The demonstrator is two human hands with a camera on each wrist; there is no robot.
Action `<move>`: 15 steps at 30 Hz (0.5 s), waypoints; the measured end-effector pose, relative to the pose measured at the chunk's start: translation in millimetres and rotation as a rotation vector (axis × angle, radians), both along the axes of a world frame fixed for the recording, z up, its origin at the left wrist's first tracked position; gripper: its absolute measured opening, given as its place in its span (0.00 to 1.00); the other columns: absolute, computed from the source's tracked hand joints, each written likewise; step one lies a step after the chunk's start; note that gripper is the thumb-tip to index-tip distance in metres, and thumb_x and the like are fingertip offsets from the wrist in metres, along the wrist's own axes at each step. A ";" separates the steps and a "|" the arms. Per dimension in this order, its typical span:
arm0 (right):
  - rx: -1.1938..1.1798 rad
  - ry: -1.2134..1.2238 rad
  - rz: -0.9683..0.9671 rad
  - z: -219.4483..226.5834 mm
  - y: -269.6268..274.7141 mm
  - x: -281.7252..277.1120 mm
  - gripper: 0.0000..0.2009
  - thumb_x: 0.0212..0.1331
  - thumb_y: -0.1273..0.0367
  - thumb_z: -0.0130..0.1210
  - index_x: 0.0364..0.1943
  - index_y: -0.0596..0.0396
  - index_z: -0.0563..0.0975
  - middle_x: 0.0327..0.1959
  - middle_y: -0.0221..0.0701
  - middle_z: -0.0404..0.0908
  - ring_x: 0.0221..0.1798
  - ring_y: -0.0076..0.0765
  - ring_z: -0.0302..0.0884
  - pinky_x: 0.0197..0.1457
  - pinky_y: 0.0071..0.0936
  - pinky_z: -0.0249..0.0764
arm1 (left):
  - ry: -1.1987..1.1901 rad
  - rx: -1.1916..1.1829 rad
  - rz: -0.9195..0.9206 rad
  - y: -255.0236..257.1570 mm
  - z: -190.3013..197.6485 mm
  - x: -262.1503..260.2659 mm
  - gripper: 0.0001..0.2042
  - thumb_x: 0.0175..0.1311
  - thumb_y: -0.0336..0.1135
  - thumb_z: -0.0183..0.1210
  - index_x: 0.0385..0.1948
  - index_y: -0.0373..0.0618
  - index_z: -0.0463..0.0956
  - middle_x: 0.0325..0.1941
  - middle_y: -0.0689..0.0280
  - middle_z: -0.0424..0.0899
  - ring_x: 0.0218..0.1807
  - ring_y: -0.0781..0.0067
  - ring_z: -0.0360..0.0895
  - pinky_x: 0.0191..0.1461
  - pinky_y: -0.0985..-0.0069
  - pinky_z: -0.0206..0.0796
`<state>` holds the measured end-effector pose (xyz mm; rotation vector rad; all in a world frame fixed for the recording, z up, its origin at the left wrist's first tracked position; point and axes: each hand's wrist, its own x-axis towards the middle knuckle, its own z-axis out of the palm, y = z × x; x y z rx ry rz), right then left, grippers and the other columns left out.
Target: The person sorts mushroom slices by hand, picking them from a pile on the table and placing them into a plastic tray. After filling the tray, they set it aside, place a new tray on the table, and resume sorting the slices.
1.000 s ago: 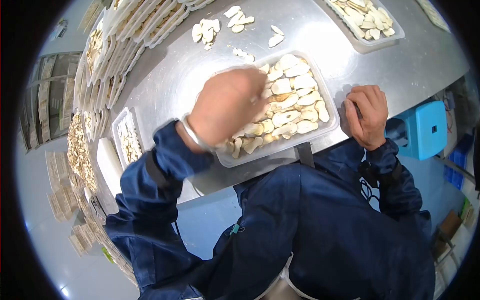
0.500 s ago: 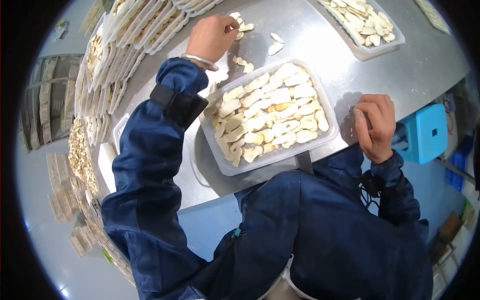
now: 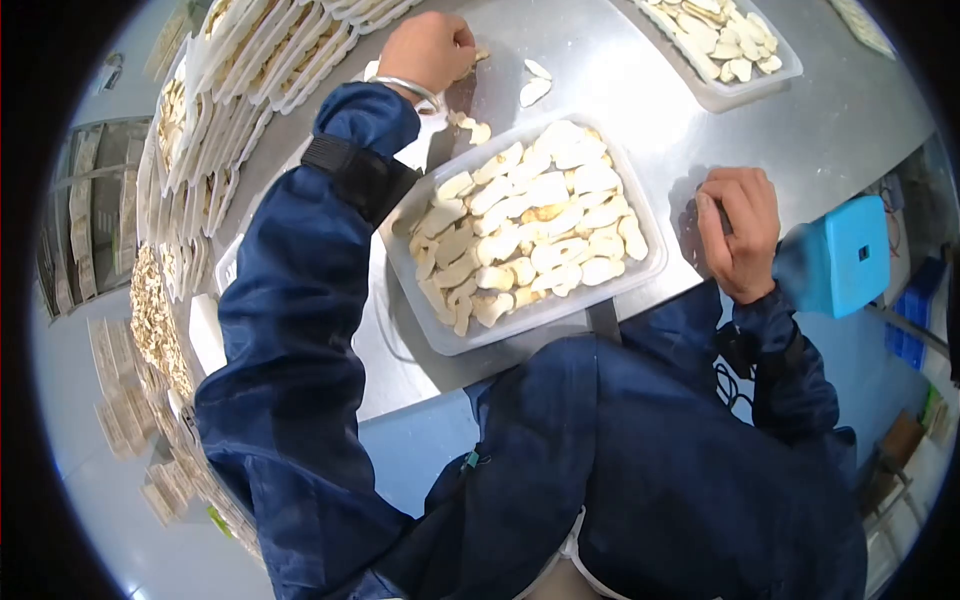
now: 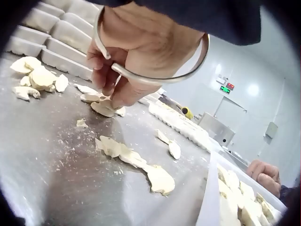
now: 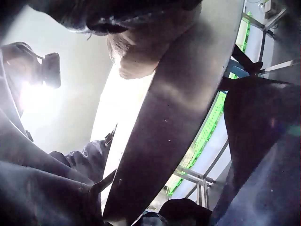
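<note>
The clear tray (image 3: 430,325) is looking nearly full; left hand (image 3: 428,50) is pinching loose slices (image 4: 102,107) (several remaining), right hand (image 3: 740,232) is resting curled, seemingly empty.

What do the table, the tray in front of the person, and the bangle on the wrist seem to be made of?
The table looks like brushed stainless steel: grey, with a dull sheen and blurred reflections. The tray seems thin clear plastic, since the table shows through its rim and walls. The bangle looks like polished silver-coloured metal, smooth and shiny; which metal cannot be told.
</note>
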<state>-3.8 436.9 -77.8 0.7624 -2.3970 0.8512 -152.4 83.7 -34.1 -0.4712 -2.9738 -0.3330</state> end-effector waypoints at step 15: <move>0.011 -0.008 0.029 -2.9 -1.9 -0.2 0.03 0.54 0.76 0.59 0.31 0.58 0.76 0.34 0.34 0.77 0.38 0.41 0.72 0.43 0.35 0.65 | -0.546 0.442 -0.032 51.3 38.3 217.3 0.02 0.55 0.23 0.62 0.26 0.37 0.78 0.24 0.67 0.74 0.26 0.80 0.70 0.30 0.79 0.63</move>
